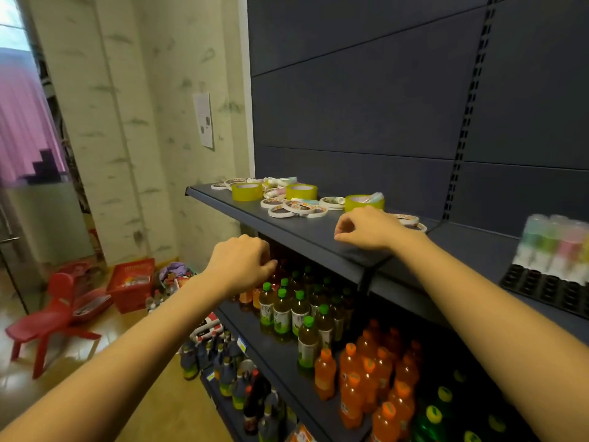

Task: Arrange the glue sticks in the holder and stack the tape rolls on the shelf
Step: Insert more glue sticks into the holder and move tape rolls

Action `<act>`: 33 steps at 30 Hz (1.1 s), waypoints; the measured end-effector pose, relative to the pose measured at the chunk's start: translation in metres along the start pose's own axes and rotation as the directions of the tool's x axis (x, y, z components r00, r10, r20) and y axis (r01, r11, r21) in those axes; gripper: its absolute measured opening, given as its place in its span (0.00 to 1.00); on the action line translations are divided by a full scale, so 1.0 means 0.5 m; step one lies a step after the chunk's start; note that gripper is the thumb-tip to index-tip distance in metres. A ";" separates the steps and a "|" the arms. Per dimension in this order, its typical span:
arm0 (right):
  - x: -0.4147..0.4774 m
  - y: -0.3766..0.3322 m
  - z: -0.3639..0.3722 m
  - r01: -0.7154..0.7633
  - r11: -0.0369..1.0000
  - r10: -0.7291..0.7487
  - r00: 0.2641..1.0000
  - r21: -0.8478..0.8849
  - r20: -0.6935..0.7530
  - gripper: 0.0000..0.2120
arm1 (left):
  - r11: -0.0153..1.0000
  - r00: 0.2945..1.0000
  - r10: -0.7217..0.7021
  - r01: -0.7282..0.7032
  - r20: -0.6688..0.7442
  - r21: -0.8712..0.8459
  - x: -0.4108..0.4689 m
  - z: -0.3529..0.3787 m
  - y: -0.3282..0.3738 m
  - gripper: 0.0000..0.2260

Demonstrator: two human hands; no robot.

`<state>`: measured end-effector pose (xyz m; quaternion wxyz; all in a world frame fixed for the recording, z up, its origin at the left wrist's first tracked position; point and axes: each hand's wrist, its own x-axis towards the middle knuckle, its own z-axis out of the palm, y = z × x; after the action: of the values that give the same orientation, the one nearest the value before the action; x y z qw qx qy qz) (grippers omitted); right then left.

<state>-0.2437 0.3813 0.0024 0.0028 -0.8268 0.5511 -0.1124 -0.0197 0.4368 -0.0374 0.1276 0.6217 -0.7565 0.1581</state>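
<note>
Right hand [366,229] curled on shelf [312,232], yellow tape rolls [247,191] flat, scattered

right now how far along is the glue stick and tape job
Early. Done: some glue sticks stand in the holder. In hand: nothing visible; the right hand is curled over the shelf. Remaining: loose glue sticks and unstacked tape rolls lie scattered there.
</note>
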 end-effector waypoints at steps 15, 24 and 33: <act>0.318 0.087 0.035 -0.187 0.973 0.201 0.975 -0.137 0.095 0.11 | 0.981 0.989 -0.140 0.133 -0.042 -0.144 0.356 0.158 -0.110 0.20; 0.393 0.118 0.078 -0.338 0.932 0.352 0.930 -0.130 0.109 0.15 | 0.937 0.976 -0.144 0.188 0.165 -0.293 0.551 0.243 -0.161 0.24; 0.486 0.095 0.114 -0.540 0.840 0.542 0.835 -0.056 0.093 0.19 | 0.889 0.943 0.132 0.022 0.304 -0.457 0.671 0.284 -0.212 0.17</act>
<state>-0.1872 0.1344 -0.0148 0.0521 -0.6422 0.7627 -0.0560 0.0193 0.0595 -0.0284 0.1373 0.5701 -0.8004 -0.1245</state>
